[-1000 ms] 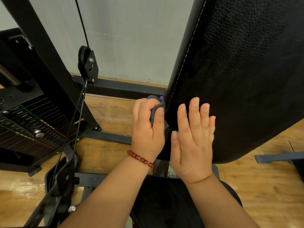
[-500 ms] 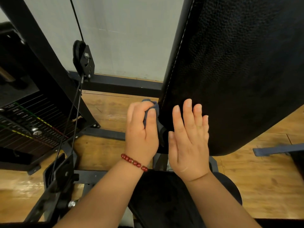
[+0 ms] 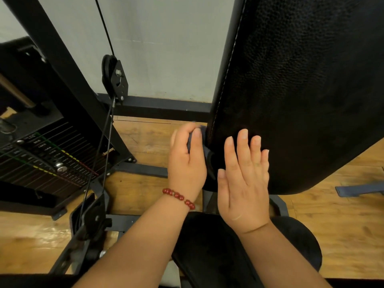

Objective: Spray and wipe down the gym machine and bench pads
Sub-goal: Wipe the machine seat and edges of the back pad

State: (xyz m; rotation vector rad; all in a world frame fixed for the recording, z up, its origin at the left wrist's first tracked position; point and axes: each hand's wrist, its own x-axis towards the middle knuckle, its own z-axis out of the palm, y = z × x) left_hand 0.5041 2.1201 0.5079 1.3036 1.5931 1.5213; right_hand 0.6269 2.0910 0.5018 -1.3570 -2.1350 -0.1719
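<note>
Head view: left hand (image 3: 187,163) squeezes the cloth (image 3: 204,150) against the back pad (image 3: 301,90) edge; right hand (image 3: 243,183) lies flat on the pad, fingers straight

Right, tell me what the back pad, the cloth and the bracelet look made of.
The back pad looks like black leather or vinyl: pebbled grain, sheen, white stitching. The cloth, bunched in the left hand, seems soft grey fabric. The bracelet: glossy red beads, material unclear.

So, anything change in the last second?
Barely. The left hand, gripping the cloth, seems to have slid slightly down the left edge of the pad; the view also shifted. Nothing taken or let go. The right hand stays flat on the pad.
</note>
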